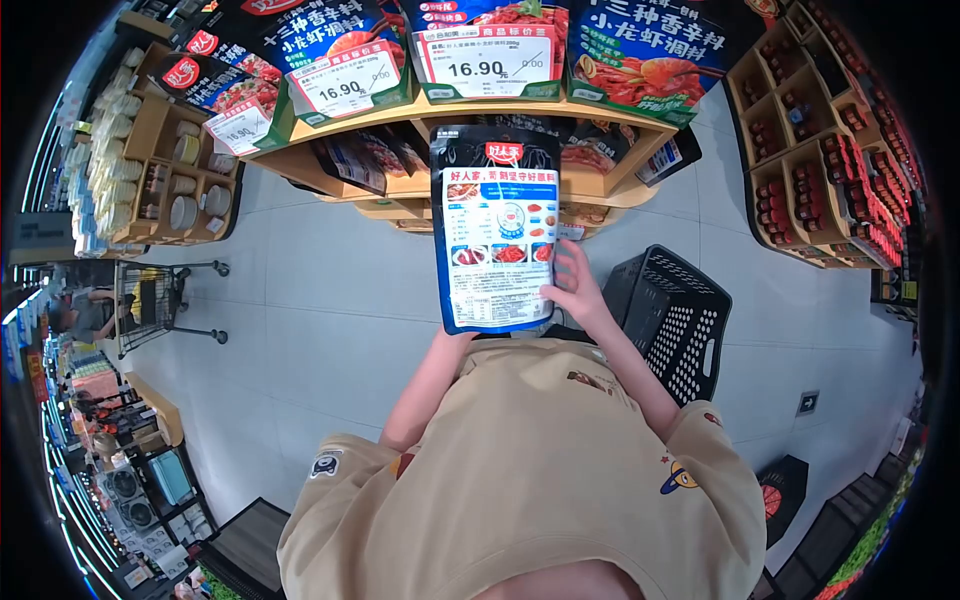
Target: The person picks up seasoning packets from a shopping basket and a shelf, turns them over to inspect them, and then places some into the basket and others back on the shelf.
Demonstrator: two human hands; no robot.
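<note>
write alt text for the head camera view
A large printed pouch is held up before a wooden shelf of pouches, right hand at its edge and left hand hidden behind it; a black basket stands on the floor to the right.

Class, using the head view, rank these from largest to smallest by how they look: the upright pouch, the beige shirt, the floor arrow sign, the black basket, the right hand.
1. Beige shirt
2. Upright pouch
3. Black basket, partly hidden
4. Right hand
5. Floor arrow sign
</note>
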